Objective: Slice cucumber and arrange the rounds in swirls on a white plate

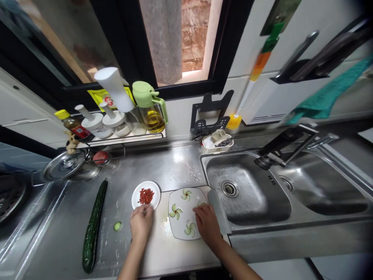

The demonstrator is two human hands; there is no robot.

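Observation:
My left hand (142, 222) is at the near edge of a small round white plate (135, 196). Its fingers are bent together, and anything between them is hidden. Red goji berries (146, 196) lie heaped on that plate. Over the right edge of a squarish white plate (182, 216) my right hand (208, 224) has its fingertips closed together; I cannot make out what they hold. Thin cucumber slices are fanned into pinwheels (175, 211) on this plate, some with a red centre. One pinwheel (201, 203) is partly hidden by my right hand.
Both plates are by a pale cutting board (161, 249). A whole cucumber (94, 227) and a cut cucumber end (117, 226) lie left on the steel counter. The double sink (247, 190) is at right. Seasoning jars and an oil jug (150, 109) stand behind.

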